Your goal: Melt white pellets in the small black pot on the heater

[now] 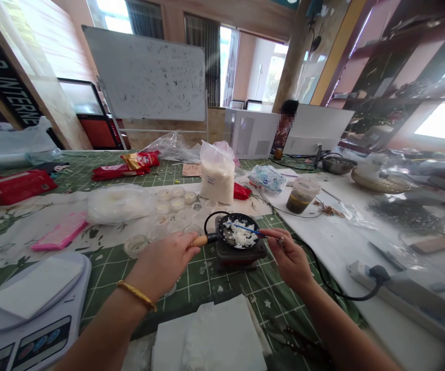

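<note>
My left hand [166, 263] is closed round the wooden handle [201, 240] of a small black pan [239, 231] that sits on a little dark heater [241, 254]. White flakes [241, 236] lie in the pan. My right hand [290, 257] pinches a thin blue stick [247, 229] whose tip rests in the flakes. A gold bangle [137, 294] circles my left wrist.
A bag of white granules [217, 178], several small clear cups [171, 201], a pink slab [60, 232], a kitchen scale [29, 309], white paper [210, 337], a tub of dark liquid [301, 195] and a power strip [377, 275] lie around. A person [286, 126] sits behind a monitor.
</note>
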The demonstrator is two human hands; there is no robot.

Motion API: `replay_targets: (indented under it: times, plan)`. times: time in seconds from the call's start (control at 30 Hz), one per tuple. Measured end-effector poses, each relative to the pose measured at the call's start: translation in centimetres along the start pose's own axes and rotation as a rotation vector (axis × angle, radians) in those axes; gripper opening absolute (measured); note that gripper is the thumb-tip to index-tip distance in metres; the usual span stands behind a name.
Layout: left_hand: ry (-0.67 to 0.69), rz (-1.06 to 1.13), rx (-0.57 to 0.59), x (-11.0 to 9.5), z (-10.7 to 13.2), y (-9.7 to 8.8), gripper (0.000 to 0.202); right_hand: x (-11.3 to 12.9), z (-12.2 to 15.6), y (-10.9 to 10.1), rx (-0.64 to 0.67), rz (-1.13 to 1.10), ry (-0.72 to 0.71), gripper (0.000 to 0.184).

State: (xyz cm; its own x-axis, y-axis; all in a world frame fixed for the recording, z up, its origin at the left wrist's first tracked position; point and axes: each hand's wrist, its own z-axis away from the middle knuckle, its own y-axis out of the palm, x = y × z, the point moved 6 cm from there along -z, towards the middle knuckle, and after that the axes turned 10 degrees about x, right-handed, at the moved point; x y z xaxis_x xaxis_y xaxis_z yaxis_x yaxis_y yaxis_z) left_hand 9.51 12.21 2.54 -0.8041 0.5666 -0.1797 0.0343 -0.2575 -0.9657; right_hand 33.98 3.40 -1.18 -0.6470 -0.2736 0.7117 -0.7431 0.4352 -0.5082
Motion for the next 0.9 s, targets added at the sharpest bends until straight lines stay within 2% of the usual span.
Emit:
replay_targets:
  times: [0.17, 0.3, 0.47, 0.57, 0.73, 0.83, 0.9]
  plan:
    - [0.011, 0.020, -0.013, 0.2, -0.2, 0.2, 0.037, -0.1, 0.2, -0.8, -0.092, 0.005, 0.025, 0.025]
    - [0.008, 0.026, -0.006, 0.2, -0.1, 0.1, 0.035, 0.0, 0.2, -0.4, -0.014, 0.002, 0.018, 0.024]
    - [0.006, 0.028, -0.002, 0.1, -0.1, 0.1, 0.034, 0.2, 0.4, -1.7, -0.125, -0.008, 0.058, 0.021]
    - [0.001, 0.021, -0.004, 0.1, -0.2, 0.1, 0.034, 0.6, 0.3, -1.5, -0.055, 0.023, 0.023, 0.021]
    - [-0.008, 0.011, -0.005, 0.0, -0.1, 0.1, 0.033, 0.8, 0.6, -2.4, -0.156, 0.080, -0.003, 0.020]
    - [-0.013, 0.010, -0.011, 0.1, -0.1, 0.1, 0.033, 1.2, 0.6, -2.0, -0.087, 0.122, -0.039, 0.019]
    - [-0.012, 0.013, -0.010, 0.1, -0.2, 0.1, 0.033, 1.6, 0.8, -2.2, -0.101, 0.133, -0.069, 0.019]
